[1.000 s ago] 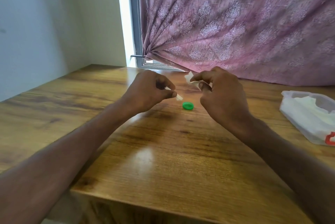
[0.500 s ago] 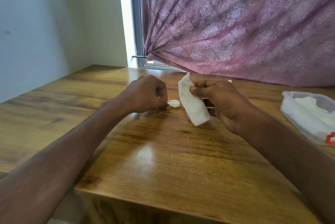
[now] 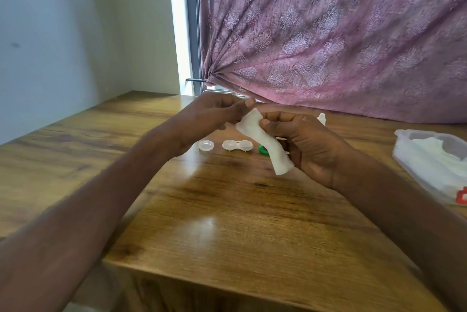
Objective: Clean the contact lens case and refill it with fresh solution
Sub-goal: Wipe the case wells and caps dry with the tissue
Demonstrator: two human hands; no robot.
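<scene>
Just above the middle of the wooden table [image 3: 227, 210], both hands meet over a white tissue [image 3: 262, 141], which is rolled or folded into a long strip and hangs slanted, its top end toward 11 o'clock and its free lower end toward 5 o'clock. The right hand [image 3: 308, 147] has the strip pinched between thumb and curled fingers about a third of the way down, with the palm turned inward. The left hand [image 3: 214, 114] sits at the tissue's upper end, fingers drawn together around its tip; the hand is blurred, so whether it truly grips the tip or only touches it cannot be told. Below the hands, on the tabletop, lies the contact lens case [image 3: 237, 145], a clear two-well body with both wells uncovered and standing flat. Just beside it at 9 o'clock rests a clear round cap [image 3: 206, 145], open side up and apart from the case. At the case's 3 o'clock, a green cap [image 3: 262, 150] peeks out from behind the hanging tissue, mostly hidden by it. Behind the right hand, toward 1 o'clock, the white tip of a small bottle [image 3: 322, 118] shows above the knuckles. Well apart at the table's right edge sits a white plastic bag [image 3: 434, 167] with a red mark at its lower corner. A pink patterned curtain [image 3: 341, 33] hangs across the back.
</scene>
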